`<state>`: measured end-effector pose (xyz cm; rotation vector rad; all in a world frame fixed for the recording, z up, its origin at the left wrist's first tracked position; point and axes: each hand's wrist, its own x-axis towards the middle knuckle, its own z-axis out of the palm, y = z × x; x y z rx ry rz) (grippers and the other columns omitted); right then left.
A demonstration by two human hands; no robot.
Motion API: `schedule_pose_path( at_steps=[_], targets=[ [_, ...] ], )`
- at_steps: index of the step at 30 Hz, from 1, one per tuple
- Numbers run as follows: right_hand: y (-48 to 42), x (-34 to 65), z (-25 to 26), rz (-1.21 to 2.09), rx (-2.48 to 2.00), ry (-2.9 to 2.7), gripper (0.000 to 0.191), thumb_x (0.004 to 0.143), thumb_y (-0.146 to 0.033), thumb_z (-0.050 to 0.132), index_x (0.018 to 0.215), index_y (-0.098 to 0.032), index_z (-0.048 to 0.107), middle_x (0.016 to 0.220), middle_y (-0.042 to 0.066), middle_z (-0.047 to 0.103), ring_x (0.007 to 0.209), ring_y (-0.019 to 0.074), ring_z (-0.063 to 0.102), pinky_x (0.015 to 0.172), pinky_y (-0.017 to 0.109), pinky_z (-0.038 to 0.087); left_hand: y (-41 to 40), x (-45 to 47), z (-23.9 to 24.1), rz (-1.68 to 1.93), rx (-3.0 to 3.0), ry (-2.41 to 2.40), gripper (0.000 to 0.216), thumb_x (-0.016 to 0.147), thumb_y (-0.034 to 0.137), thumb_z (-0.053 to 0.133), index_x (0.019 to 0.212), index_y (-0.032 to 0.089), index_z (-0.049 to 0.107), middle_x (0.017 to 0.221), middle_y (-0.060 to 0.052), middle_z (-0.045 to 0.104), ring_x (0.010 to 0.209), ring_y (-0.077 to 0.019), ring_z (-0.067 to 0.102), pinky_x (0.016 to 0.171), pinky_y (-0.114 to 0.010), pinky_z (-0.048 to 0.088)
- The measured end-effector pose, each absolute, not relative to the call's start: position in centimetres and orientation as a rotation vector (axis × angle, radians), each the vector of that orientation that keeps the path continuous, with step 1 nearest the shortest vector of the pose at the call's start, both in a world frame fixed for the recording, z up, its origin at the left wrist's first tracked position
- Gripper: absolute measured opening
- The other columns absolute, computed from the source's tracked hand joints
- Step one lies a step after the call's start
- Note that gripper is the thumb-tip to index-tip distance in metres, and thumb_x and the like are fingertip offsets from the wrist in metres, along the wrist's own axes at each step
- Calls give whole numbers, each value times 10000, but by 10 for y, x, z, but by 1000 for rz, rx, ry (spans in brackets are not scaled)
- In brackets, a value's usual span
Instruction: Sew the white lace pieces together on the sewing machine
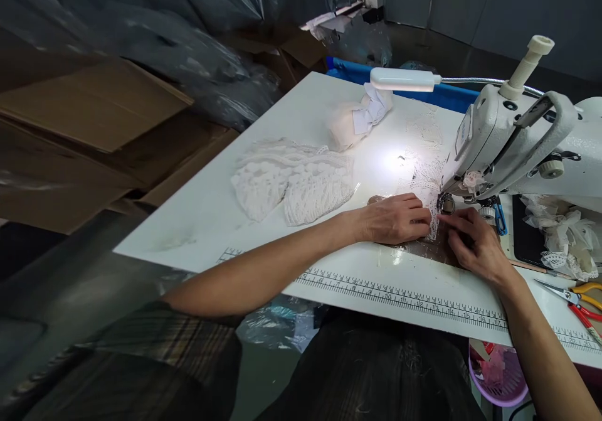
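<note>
A strip of white lace (429,186) lies on the table and runs to the presser foot area of a white sewing machine (489,138). My left hand (397,220) rests on the near end of this lace, fingers curled and closed on its left edge. From the other side, my right hand (477,242) reaches in with the index finger stretched toward the lace just below the needle area. Its thumb stands apart, and I see nothing held in it. Under both hands is a brownish, shiny plate (423,249). The needle tip itself is too small to make out.
Left on the white table (211,220) lie white lace pieces (294,179) and a bundle with a paper label (360,120). Scissors (571,295), a blue clip tool (500,217) and lace scraps (571,239) are at right. A lamp (404,79) lights the lace.
</note>
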<state>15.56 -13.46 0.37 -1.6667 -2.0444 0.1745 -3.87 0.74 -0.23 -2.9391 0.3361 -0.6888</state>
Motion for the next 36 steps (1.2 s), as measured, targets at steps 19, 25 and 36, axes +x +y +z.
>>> schedule_pose_path(
  at_steps=[19,25,36],
  targets=[
    [-133,157,-3,12,-1818,-2169,387,922,-244,467,1241,-275,684,1093,99,614,860,178,609,665,283,541,-5,-40,8,-618,-2977,270,218,925,237,523,805,185,697,840,-41,714,769,-174,605,906,-396,455],
    [-131,155,2,-26,-1827,-2217,379,930,-228,451,1204,-280,707,1053,101,624,780,164,612,615,271,517,-1,-33,11,-528,-3144,244,225,853,331,566,724,199,695,781,-46,681,700,-176,572,791,-354,456],
    [-129,149,-7,-151,-1962,-2148,414,923,-248,422,1247,-266,679,1037,111,614,700,143,597,541,233,446,1,-39,5,-612,-3097,160,298,859,390,538,883,158,723,955,-89,700,773,-206,588,841,-386,461]
  ],
)
